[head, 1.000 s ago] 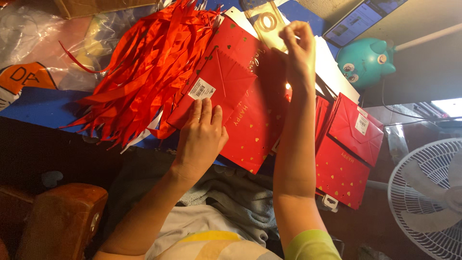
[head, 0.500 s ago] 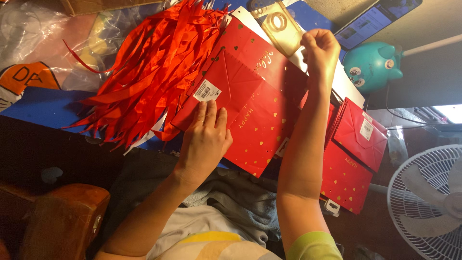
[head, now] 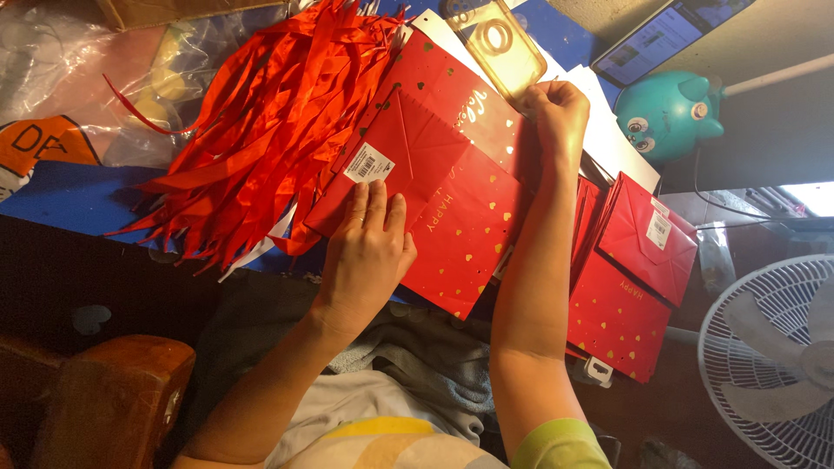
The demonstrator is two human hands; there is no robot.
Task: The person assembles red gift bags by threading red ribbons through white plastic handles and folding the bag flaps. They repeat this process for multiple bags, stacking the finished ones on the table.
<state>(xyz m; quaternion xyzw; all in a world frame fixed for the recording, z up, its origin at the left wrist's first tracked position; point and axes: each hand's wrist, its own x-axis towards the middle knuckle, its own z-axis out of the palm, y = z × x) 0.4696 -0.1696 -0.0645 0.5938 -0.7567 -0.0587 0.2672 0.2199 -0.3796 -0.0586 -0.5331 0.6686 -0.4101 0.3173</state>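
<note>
white barcode label, red gift bag

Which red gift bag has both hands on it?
The flat red bag beside the ribbons, under the left hand and right hand; the right-side stack lies untouched.

A flat red paper gift bag with gold hearts lies on the blue table. The left hand presses flat on the bag's near edge, below its white barcode sticker. The right hand grips the bag's far corner, beside a translucent amber plastic piece. Left of the bag spreads a heap of red satin ribbons; right of it lie more folded red bags.
</note>
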